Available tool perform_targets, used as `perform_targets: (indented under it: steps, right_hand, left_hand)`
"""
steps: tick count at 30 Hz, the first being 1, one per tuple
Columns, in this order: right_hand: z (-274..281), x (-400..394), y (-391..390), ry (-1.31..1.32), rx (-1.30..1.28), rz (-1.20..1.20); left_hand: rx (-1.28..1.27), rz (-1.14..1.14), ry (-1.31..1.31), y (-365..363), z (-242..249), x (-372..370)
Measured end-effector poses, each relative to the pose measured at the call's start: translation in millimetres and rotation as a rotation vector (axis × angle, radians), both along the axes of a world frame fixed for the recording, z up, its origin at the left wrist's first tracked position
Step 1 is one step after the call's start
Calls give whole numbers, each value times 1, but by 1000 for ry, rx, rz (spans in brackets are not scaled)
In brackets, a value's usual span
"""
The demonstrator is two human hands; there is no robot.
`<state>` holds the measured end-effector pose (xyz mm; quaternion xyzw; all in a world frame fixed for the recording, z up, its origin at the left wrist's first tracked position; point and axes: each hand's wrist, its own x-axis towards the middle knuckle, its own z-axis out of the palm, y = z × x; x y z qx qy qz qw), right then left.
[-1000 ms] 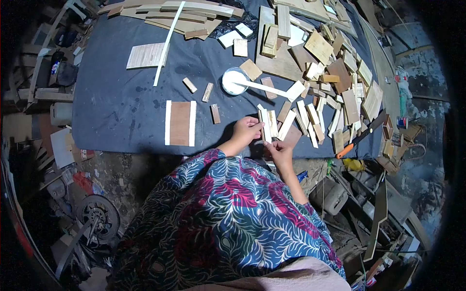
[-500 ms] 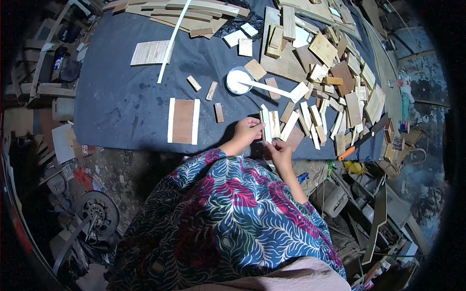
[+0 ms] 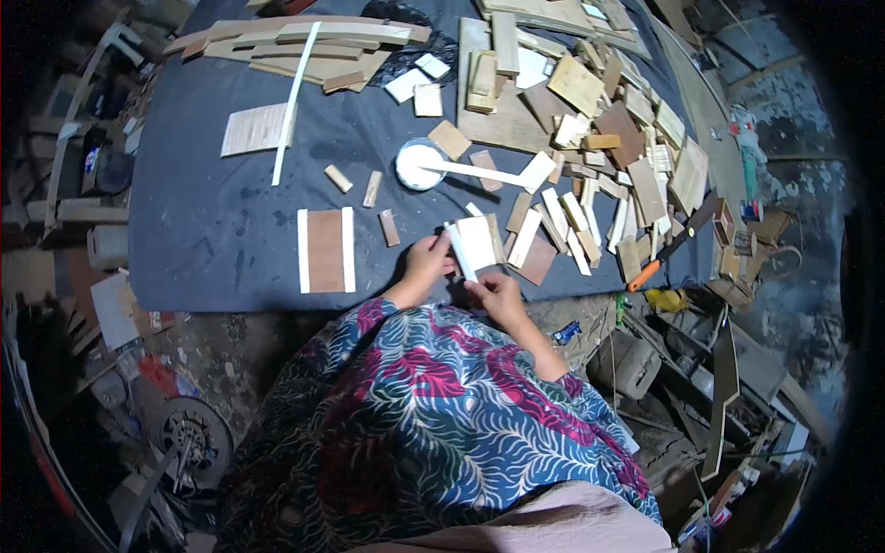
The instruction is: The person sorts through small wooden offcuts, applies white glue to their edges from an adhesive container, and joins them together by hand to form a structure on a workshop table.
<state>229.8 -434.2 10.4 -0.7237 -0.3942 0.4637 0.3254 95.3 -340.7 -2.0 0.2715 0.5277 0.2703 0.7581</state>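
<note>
Over dark, spotted cloth point(image 3: 212, 230): both hands point(image 3: 426, 268) point(image 3: 499, 298) grip slim, straight-edged white strip point(image 3: 462, 252).

Worktop point(image 3: 184, 253) is draped in dark cloth point(image 3: 249, 212). Wood scraps point(image 3: 576, 86) are heaped right; white-filled tub point(image 3: 417, 162), brown-and-white panel point(image 3: 325, 251), orange-handled tool point(image 3: 647, 274) also placed.

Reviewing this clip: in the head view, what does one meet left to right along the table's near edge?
White-edged brown panel, left hand, pale strip, right hand, flat brown piece, orange handle.
</note>
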Motion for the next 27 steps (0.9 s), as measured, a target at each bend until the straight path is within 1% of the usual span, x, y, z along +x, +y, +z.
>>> perform_targets:
  steps: [1, 3, 4, 5, 7, 9, 10, 11, 12, 13, 14, 15, 16, 17, 18, 19, 21, 22, 23, 25, 26, 27]
  right_hand:
    - [2, 1, 0, -8, 36, 23]
    - [0, 9, -1, 24, 25, -1]
    - [1, 16, -2, 71, 58, -58]
    - [6, 26, -2, 160, 10, -129]
    - [9, 51, -6, 16, -1, -199]
    - [24, 67, -14, -232, 41, -92]
    - [27, 71, -16, -207, 53, -38]
    - [29, 73, -20, -58, -11, 11]
    - [43, 69, -19, -73, 56, 89]
    - [58, 62, -20, -86, 121, 164]
    - [69, 58, -19, 94, -2, 173]
    - [68, 55, -20, 108, 10, 124]
    - [65, 51, -25, 134, 60, 77]
    - [62, 48, -31, 159, 105, 33]
    - [67, 49, -37, 141, 42, 29]
    - [63, 47, -46, 148, 42, 3]
    - [52, 41, -66, 388, 0, -175]
    - [47, 42, -75, 442, -6, -211]
    - [45, 47, -81, 447, 11, -214]
    - [42, 62, -87, 467, -57, -178]
    - [41, 74, -86, 476, -43, -115]
    - [50, 92, -84, 460, -35, -57]
  left_hand:
    - [-15, -88, -33, 1, -3, -7]
    - [-26, -132, -25, 0, -2, -14]
    - [33, -122, 34, -2, -1, -17]
    - [95, -112, 89, -5, -2, -19]
    - [739, -19, 575, -13, -19, -22]
    - [796, -143, 591, -12, 7, -24]
    - [834, -165, 561, -8, 20, -16]
    - [1187, -300, 503, -5, 32, -8]
    - [1533, -438, 427, -2, 49, -3]
    - [1580, -523, 452, -9, 85, 12]
    - [1639, -573, 436, -12, 100, 27]
    - [1691, -627, 419, -14, 106, 35]
    - [1702, -678, 392, -13, 101, 37]
    - [1572, -866, 362, -15, 91, 39]
    - [1433, -1037, 340, -18, 84, 42]
    - [1435, -1063, 327, -20, 80, 44]
    - [1460, -1201, 310, -26, 75, 48]
    - [1466, -1233, 238, -29, 74, 51]
    - [1479, -1241, 247, -33, 72, 54]
    - [1443, -1236, 169, -42, 71, 60]
    - [1358, -1278, 219, -45, 71, 63]
    - [1305, -1248, 262, -47, 68, 65]
